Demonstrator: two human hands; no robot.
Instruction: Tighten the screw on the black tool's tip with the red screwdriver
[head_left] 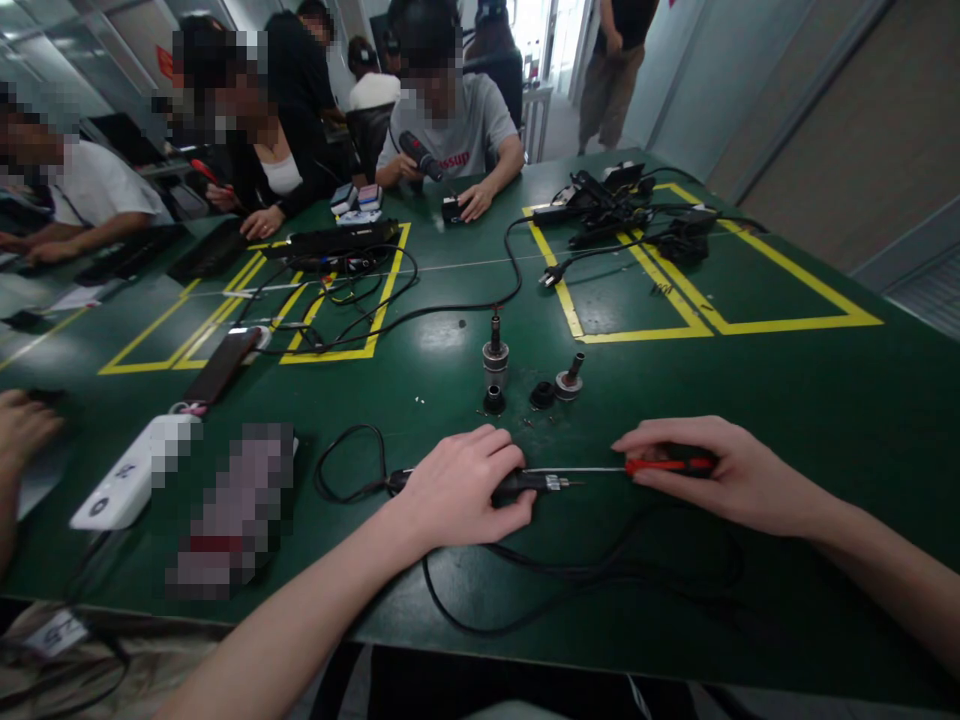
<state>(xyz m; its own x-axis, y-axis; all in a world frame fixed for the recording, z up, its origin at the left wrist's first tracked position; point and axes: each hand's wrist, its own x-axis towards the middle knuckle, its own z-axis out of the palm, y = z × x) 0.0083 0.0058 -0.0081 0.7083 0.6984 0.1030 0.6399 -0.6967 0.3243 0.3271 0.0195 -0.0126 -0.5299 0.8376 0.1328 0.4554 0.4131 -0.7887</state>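
Head view: a left hand point(465, 480) at the centre of the frame has its grip curled over a black, pen-shaped tool with a slim metal tip point(525, 483), the tip pointing toward the right edge. Right of centre, the right hand's point(739, 470) grip is closed around the handle of a red-and-black screwdriver with a thin metal shaft point(645, 467). The shaft runs toward the left hand; whether its end touches the fingers cannot be made out. Just beyond, mid-frame, a black-and-silver cylindrical metal part point(495, 352) stands upright on a dark green worktop point(465, 290), near a round black part point(542, 394) and a silver disc-shaped part with a tilted dark stem point(570, 380). Tiny dark screws point(529, 422) lie close by. A looped black cable point(480, 630) crosses the lower centre; a white power strip point(131, 475) sits at lower left. In the upper centre, a co-worker in a grey T-shirt point(480, 115) holds a black power drill point(420, 157) above a small black block point(452, 208).
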